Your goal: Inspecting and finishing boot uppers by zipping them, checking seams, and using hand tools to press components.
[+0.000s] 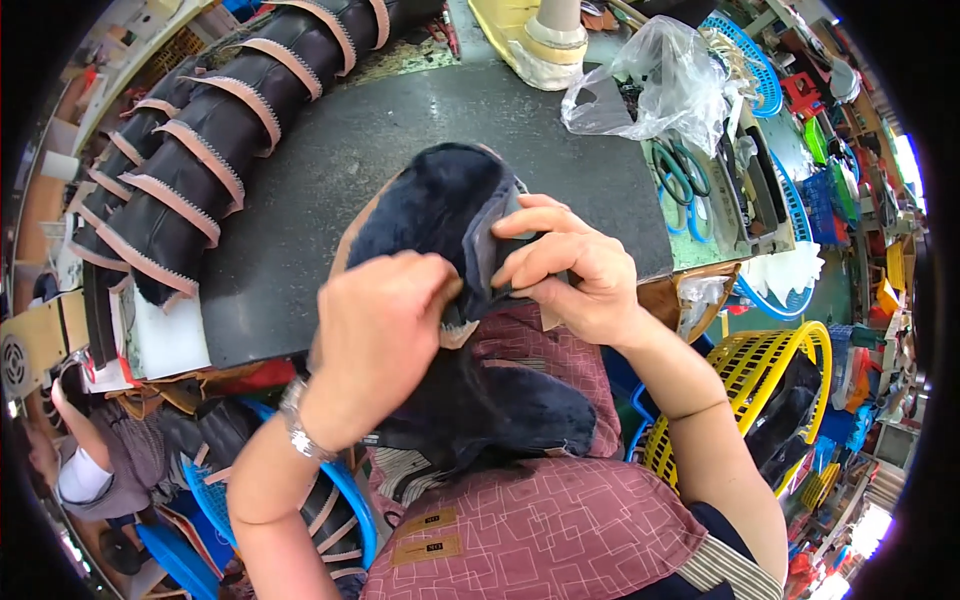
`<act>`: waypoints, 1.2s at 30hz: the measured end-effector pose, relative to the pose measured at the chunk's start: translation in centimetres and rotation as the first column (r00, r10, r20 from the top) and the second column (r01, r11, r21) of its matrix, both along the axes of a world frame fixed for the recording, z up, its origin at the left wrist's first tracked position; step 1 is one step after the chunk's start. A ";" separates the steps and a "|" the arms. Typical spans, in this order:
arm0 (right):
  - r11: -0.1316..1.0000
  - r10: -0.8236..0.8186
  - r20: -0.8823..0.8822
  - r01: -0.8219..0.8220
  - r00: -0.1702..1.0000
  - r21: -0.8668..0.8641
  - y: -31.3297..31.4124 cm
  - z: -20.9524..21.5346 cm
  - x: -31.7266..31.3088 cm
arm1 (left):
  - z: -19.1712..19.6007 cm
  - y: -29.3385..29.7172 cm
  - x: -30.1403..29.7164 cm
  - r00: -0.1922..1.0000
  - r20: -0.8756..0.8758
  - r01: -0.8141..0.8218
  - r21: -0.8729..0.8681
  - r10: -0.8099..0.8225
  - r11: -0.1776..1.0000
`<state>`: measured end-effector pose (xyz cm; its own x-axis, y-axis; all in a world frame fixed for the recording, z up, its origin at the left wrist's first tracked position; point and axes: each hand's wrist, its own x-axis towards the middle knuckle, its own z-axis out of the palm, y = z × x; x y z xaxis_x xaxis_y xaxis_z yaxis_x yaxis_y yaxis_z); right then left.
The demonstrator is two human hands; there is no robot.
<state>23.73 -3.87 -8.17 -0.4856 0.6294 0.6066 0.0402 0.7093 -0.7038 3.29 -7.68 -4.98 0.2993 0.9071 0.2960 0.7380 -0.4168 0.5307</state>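
Note:
A dark navy, fleece-lined boot upper [425, 215] is in my hands, its plush lining facing up and a tan edge showing along one side. My left hand [385, 335], with a metal watch on the wrist, is closed with its fingertips on the near part of the rim. On the other side, my right hand [570, 265] pinches the grey-blue edge between thumb and fingers. The lower part of the upper [530, 405] hangs over my lap, against a maroon patterned apron [540, 520]. What lies under my left fingers is hidden.
Nested black boot uppers with tan toothed edges [200, 150] lie along the left of the dark work mat [330, 150]. Scissors [685, 185] and a clear plastic bag [655, 85] sit at right. A yellow basket [740, 365] and blue basket [360, 500] flank me. Another person [100, 460] is at far left.

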 end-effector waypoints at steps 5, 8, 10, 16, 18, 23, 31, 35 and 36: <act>0.952 0.294 0.116 -0.281 0.949 -0.121 0.3 1.4 -1.7 | -2.0 -2.7 -1.4 0.968 0.197 -0.116 -0.200 0.156 0.973; 0.922 0.384 0.195 -0.367 0.902 -0.120 -0.1 2.3 -2.0 | 1.2 -4.3 -3.8 0.802 0.465 -0.209 -0.370 0.375 0.905; 0.920 0.390 0.265 -0.361 0.882 -0.150 -0.2 2.9 -1.8 | 3.4 -5.2 -4.2 0.639 0.640 -0.125 -0.460 0.426 0.879; 0.720 0.514 0.028 -0.414 0.857 -0.557 -1.8 3.2 -2.9 | 0.1 -4.6 -1.9 0.653 0.623 0.107 -0.638 0.430 0.763; 0.668 0.478 -0.024 -0.381 0.878 -0.639 -2.1 2.7 -2.8 | -1.5 -4.6 -2.1 0.487 0.711 0.225 -0.664 0.508 0.713; 0.457 0.519 -0.039 -0.316 0.854 -0.832 -1.5 3.4 -2.9 | -3.0 -4.5 -2.4 0.301 0.789 0.373 -0.614 0.535 0.695; 0.325 0.602 -0.004 -0.250 0.798 -0.912 -0.4 4.7 -3.6 | -2.6 -4.5 -1.7 0.310 0.788 0.271 -0.610 0.532 0.745; 0.321 0.634 0.027 -0.231 0.773 -0.918 -0.3 4.9 -3.7 | -2.6 -4.5 -1.6 0.319 0.784 0.283 -0.614 0.532 0.737; 0.319 0.639 0.037 -0.221 0.768 -0.921 -0.2 4.9 -3.7 | -2.6 -4.5 -1.6 0.324 0.780 0.279 -0.619 0.535 0.734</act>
